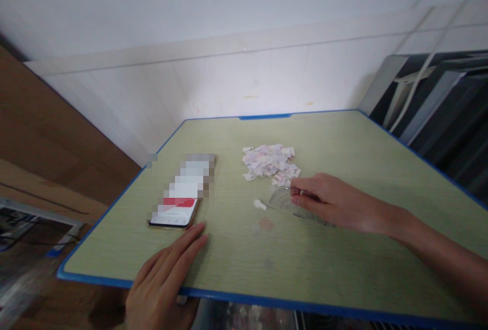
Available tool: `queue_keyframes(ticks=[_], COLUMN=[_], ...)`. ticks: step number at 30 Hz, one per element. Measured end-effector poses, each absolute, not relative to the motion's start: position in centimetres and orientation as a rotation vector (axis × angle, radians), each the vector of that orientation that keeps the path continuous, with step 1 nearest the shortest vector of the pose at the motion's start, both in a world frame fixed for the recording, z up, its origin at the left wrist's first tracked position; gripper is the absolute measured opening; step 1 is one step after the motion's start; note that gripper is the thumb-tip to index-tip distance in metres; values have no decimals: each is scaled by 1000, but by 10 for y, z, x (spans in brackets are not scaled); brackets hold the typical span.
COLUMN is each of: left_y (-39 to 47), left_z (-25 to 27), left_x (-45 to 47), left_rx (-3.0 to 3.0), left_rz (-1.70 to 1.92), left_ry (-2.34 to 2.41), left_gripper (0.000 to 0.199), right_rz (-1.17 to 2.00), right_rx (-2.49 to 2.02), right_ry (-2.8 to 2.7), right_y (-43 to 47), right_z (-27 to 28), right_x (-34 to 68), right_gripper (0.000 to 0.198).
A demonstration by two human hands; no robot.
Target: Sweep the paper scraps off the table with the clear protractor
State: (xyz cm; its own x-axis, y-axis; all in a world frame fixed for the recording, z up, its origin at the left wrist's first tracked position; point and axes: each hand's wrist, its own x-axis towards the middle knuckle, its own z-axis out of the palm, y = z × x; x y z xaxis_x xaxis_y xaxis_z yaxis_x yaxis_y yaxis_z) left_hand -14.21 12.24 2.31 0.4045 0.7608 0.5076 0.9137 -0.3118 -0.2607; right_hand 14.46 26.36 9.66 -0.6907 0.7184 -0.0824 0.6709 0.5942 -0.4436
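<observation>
My right hand [328, 200] is closed, thumb and fingers pinching a clear plastic protractor [281, 198] just above or on the tabletop. Part of the protractor is hidden behind the fingers. Beyond it lies a loose pile of small torn paper scraps [269, 161], whitish with pale pink and violet marks. A separate white scrap [260, 204] rests left of the protractor. My left hand [168, 271] lies over the table's front edge with its fingers stretched out and nothing in them. Its fingertips come close to the near end of a phone [177, 214].
The light green table [328, 142] has a blue rim and stands against a white wall [229, 81]. Dark flat panels and a white cable [414, 93] are at the right. A brown wooden surface [57, 126] is on the left.
</observation>
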Motion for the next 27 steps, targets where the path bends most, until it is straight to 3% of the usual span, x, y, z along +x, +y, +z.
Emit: queue_keyframes(ticks=[10, 17, 21, 27], left_y=[120, 122, 122, 121], left_z=[20, 22, 23, 24], left_x=[-139, -144, -145, -141], left_rx=[-2144, -2149, -2154, -2148], left_rz=[-451, -395, -387, -408], left_ry=[-1525, -1435, -1404, -1465], left_gripper=[47, 50, 48, 46], right_rz=[721, 318, 373, 180], right_rx=[-1163, -1295, -1117, -1176], right_ry=[-2600, -2693, -2817, -2828], right_y=[258, 256, 255, 253], right_z=[97, 92, 96, 100], right_x=[138, 136, 140, 145], right_gripper=[26, 23, 24, 22])
